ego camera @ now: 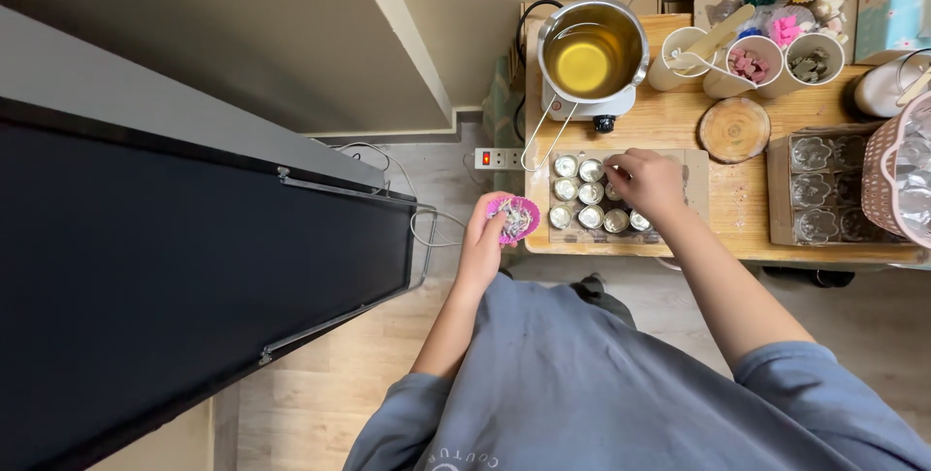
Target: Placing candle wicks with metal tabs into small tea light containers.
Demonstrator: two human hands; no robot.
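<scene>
Holding a pink cup (514, 218) in your left hand (484, 238), you keep it just off the front-left corner of the surface (679, 122), over the floor. Left grip is closed around the cup's side and base. It looks like a thin, pleated baking cup: light and soft, likely to crumple if squeezed, so cradle it from beneath. Pale bits sit inside; what they are is too small to tell.

Your right hand (648, 183) rests over the small metal tins (590, 194) grouped on a tray (694, 176) near the front-left edge. Fingertips are pinched together at one tin in the back row; whether anything is between them cannot be seen. The tins look stiff, light, smooth-sided and probably slippery; take them by the rim.

A pot of yellow liquid (588, 59) stands at the back-left corner.
</scene>
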